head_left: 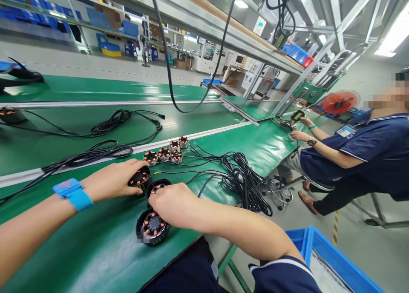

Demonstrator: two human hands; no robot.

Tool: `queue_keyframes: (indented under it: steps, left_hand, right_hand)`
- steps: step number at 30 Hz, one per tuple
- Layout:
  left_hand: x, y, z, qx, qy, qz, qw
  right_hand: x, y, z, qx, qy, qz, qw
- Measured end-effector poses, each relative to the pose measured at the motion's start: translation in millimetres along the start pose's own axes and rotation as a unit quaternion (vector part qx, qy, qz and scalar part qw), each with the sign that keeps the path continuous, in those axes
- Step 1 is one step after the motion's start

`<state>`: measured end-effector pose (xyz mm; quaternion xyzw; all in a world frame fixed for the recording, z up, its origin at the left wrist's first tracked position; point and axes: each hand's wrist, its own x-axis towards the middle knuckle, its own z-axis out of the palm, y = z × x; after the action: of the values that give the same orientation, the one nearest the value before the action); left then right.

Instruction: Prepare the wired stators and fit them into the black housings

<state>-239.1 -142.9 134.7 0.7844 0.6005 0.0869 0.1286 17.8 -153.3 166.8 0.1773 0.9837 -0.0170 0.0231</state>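
Observation:
Three black cup-shaped motor housings with copper-wound stators in them stand in a row on the green bench. My left hand (119,180) is closed round the far motor housing (145,182), thumb on its near side. Over the middle stator (159,188), my right hand (175,203) is bent with its fingers pressed together at the coils; the fingertips are partly hidden. The nearest stator (154,223) sits in its housing below the right hand, close to the bench edge. Beyond the hands lie several bare stators (164,153) with thin leads.
Coiled black cables (243,182) lie at the bench's right edge. More cables (110,122) cross the left side, over a metal rail. A black cable loop (174,105) hangs ahead. At right sits a co-worker (358,156); a blue bin (335,263) stands below.

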Motion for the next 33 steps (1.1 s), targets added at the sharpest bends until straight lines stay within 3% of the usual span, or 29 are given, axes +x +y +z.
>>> queue_keyframes:
  steps: [4,6,9,13,17,21,25,29,33]
  left_hand:
    - [9.0,11.3,-22.4,0.004,-0.048,0.018,0.999]
    - [19.0,22.1,-45.0,0.012,-0.049,0.031,0.998]
    - [49.6,46.6,-87.6,0.049,-0.008,0.063,0.997]
    - [121.4,93.8,-136.7,0.116,0.07,0.131,0.982]
    - [217.6,143.9,-154.3,0.136,0.115,0.169,0.969]
    - [322.5,180.4,-144.9,0.137,0.122,0.191,0.964]
    - [409.2,196.2,-113.8,0.132,0.084,0.206,0.966]
    - [462.7,192.2,-67.6,0.132,0.025,0.212,0.968]
    - [490.4,183.2,-26.8,0.125,-0.026,0.212,0.969]
  right_hand:
    - [-5.9,2.8,-4.2,0.019,0.006,-0.023,1.0]
    - [-13.9,7.9,-15.3,0.042,0.014,-0.007,0.999]
    - [-34.5,23.1,-47.7,0.116,0.068,0.043,0.99]
    - [-69.1,64.5,-106.7,0.229,0.202,0.138,0.942]
    - [-87.6,129.5,-147.7,0.188,0.278,0.227,0.914]
    - [-79.0,200.6,-151.6,0.015,0.238,0.333,0.912]
    - [-56.2,261.8,-123.6,-0.064,0.118,0.396,0.908]
    - [-35.3,304.4,-79.6,-0.048,0.057,0.411,0.908]
    - [-20.7,327.2,-42.1,-0.02,0.019,0.413,0.91]
